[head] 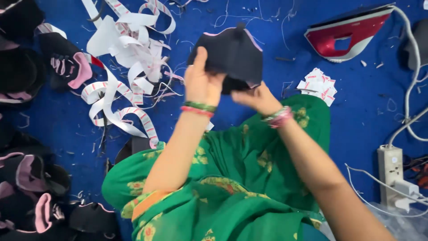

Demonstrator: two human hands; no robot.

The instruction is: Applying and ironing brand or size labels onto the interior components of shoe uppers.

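Note:
I hold a black fabric shoe upper (232, 56) with pink edging up in front of me, over the blue floor covering. My left hand (201, 80) grips its left side, thumb raised against the fabric. My right hand (256, 98) grips its lower edge from below. Both wrists wear bangles. My lap is draped in green patterned cloth (232, 178).
A tangle of white label strips (127, 58) with red marks lies at upper left. Black and pink shoe uppers (67, 64) pile along the left edge. A red iron (347, 33) rests at upper right, a small stack of tags (317, 85) below it. A power strip (391, 172) with cables sits right.

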